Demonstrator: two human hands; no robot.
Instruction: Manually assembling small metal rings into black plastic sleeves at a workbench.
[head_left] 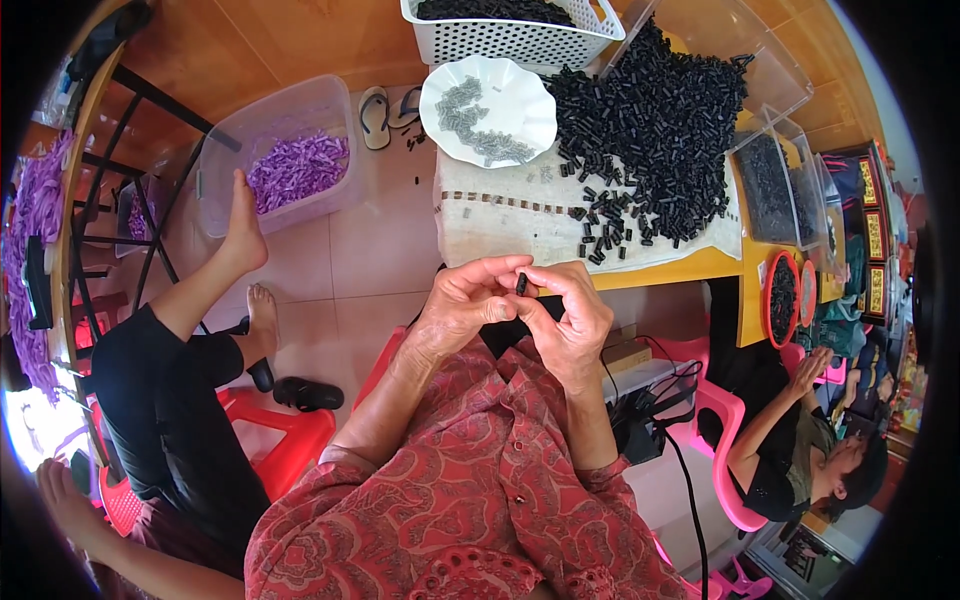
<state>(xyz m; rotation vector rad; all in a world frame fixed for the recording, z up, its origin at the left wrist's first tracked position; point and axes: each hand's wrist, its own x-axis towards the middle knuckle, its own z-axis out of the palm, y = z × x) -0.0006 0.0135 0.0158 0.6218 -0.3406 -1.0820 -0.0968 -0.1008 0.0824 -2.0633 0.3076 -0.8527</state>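
My left hand and my right hand meet in front of my chest, fingertips together on one small black cylindrical piece. Both pinch it just below the table's near edge. A large heap of the same black pieces lies on a pale cloth on the table ahead. A white scalloped dish with small grey metal parts stands at the cloth's far left. A row of tiny metal parts lies across the cloth.
A white perforated basket of black pieces stands beyond the dish. Clear bins and a red bowl of black parts sit right. A person sits lower right, another with bare feet left, beside a clear tub of purple pieces.
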